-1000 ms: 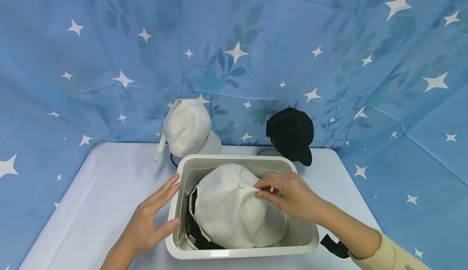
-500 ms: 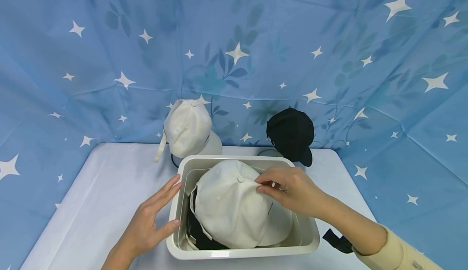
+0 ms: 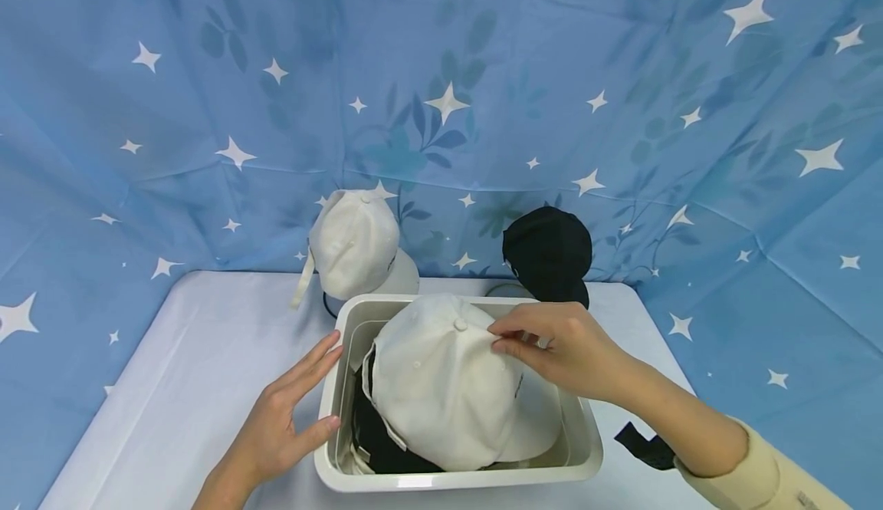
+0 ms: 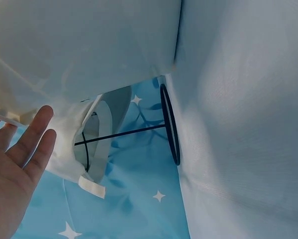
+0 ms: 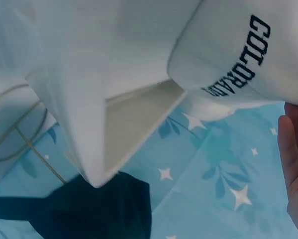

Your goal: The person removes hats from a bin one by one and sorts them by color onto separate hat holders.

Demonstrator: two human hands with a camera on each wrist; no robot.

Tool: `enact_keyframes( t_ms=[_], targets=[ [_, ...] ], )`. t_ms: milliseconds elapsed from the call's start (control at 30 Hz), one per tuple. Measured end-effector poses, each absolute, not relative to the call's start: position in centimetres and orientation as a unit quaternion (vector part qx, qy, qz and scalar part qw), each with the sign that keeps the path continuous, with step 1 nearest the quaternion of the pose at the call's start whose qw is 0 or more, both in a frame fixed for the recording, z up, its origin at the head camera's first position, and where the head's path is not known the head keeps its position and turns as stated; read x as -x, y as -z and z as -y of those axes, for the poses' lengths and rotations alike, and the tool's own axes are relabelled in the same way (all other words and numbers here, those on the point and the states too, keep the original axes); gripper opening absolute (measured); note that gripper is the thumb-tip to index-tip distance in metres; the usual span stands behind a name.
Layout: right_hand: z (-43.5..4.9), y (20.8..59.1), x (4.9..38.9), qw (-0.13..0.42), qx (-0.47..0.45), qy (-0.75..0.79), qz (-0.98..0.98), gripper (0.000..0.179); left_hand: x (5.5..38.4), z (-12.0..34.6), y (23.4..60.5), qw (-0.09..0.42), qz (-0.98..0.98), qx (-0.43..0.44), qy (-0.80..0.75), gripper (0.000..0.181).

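Observation:
A white baseball cap (image 3: 441, 387) with dark lettering on its front, seen in the right wrist view, sits partly inside a white plastic bin (image 3: 455, 482). My right hand (image 3: 566, 349) pinches the cap's crown just right of its top button, thumb and forefinger together. Under it in the bin lies a black cap (image 3: 386, 437), mostly hidden. On the bin's left rim rest the fingertips of my left hand (image 3: 283, 410), its fingers straight and spread. The left wrist view shows that left hand (image 4: 19, 164) beside the bin's wall.
Behind the bin, a white cap (image 3: 355, 241) on a wire stand (image 4: 171, 124) is at the left and a black cap (image 3: 548, 253) at the right. A black strap (image 3: 645, 446) lies by my right forearm. A blue star-patterned curtain (image 3: 441, 149) backs the white table (image 3: 200, 357).
My right hand has raised the white cap a little and shifted it slightly right, baring more of the black cap beneath. My left hand has stayed at the rim.

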State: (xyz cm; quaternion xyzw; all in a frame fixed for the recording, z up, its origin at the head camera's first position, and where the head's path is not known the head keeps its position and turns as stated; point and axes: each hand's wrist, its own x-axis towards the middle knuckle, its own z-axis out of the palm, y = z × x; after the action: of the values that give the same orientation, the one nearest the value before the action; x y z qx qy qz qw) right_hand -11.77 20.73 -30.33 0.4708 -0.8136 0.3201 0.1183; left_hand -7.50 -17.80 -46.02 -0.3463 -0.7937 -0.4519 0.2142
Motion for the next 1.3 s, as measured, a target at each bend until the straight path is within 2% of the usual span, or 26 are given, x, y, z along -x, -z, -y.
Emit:
enact_keyframes(
  t_ms=[133, 367, 667, 1300],
  targets=[
    [-20.9, 29.6, 11.9, 0.129, -0.478, -0.324, 0.806, 0.027, 7.2, 17.9, 46.0, 0.203, 0.798, 0.339, 0.454, 0.078],
    [-20.7, 28.3, 12.2, 0.149, -0.485, -0.317, 0.802, 0.040, 7.1, 18.0, 45.9, 0.198, 0.799, 0.337, 0.457, 0.079],
    [-20.6, 26.9, 12.6, 0.172, -0.490, -0.301, 0.800, 0.044, 7.3, 17.9, 46.1, 0.202, 0.797, 0.340, 0.457, 0.077],
    [-19.7, 23.7, 14.1, 0.208, -0.457, -0.268, 0.822, 0.036, 7.2, 17.7, 45.9, 0.190, 0.797, 0.332, 0.468, 0.076]
  ],
)
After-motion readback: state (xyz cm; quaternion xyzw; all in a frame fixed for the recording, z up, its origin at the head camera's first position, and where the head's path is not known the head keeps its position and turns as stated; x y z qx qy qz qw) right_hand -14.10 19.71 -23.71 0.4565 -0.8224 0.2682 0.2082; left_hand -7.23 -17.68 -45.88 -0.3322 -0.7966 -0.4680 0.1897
